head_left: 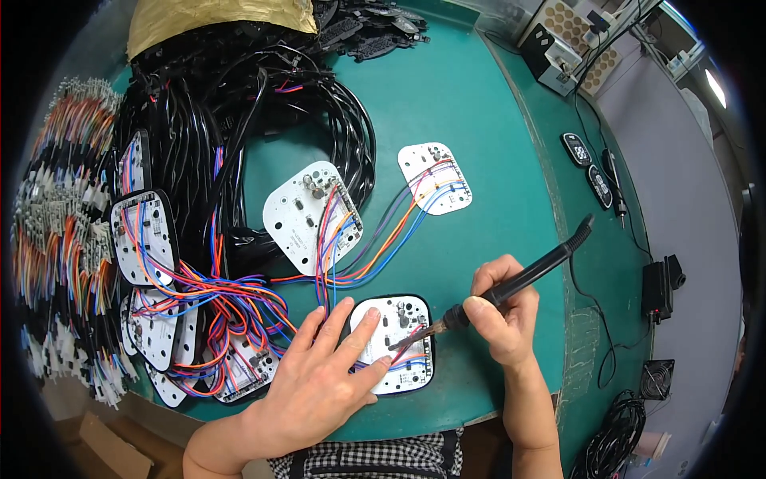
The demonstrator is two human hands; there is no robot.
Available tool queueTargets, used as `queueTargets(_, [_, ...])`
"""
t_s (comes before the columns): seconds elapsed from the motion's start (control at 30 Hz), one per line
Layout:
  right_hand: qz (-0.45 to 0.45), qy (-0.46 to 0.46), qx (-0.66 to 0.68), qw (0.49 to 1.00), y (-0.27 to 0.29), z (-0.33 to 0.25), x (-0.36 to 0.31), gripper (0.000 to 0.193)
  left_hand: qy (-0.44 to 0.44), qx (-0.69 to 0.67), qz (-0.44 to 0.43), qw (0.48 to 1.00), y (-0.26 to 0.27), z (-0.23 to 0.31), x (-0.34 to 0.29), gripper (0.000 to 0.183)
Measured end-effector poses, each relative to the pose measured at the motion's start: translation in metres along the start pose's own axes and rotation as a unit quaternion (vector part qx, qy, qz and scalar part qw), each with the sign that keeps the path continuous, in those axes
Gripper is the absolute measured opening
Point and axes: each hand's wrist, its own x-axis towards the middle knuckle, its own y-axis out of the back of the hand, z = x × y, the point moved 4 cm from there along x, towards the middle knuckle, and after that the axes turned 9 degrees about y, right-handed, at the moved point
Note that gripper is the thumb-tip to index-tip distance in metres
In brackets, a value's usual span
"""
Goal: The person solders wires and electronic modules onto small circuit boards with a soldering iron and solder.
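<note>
My left hand (323,375) lies flat with fingers spread on a white circuit board in a black frame (403,331) near the table's front edge, pressing thin coloured wires against it. My right hand (503,311) grips a black soldering iron (523,279) like a pen, its tip touching the board's middle. Orange, blue and purple wires (375,247) run from this board up to two more white boards (313,215) (436,177) lying on the green mat.
A pile of finished boards with coloured wires (171,319) sits at the left, beside bundled wire harnesses (56,231). Black cables (239,104) heap at the back. Black remotes (586,164), a small fan (656,377) and a solder station (558,56) lie to the right.
</note>
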Motion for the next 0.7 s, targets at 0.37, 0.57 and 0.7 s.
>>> queueTargets(0.37, [0.051,-0.004,0.062,0.997,-0.005,-0.002,-0.005,0.018,0.008,0.065,0.04,0.997,-0.006,0.004,-0.008,0.051])
queueTargets(0.57, [-0.002,-0.007,0.043,0.999,-0.02,0.003,-0.008,0.022,0.014,0.087,0.069,0.994,-0.008,0.004,-0.014,0.054])
queueTargets(0.7, [-0.006,-0.016,0.039,0.999,-0.021,0.005,-0.008,0.023,0.009,0.088,0.064,0.994,-0.012,0.004,-0.011,0.054])
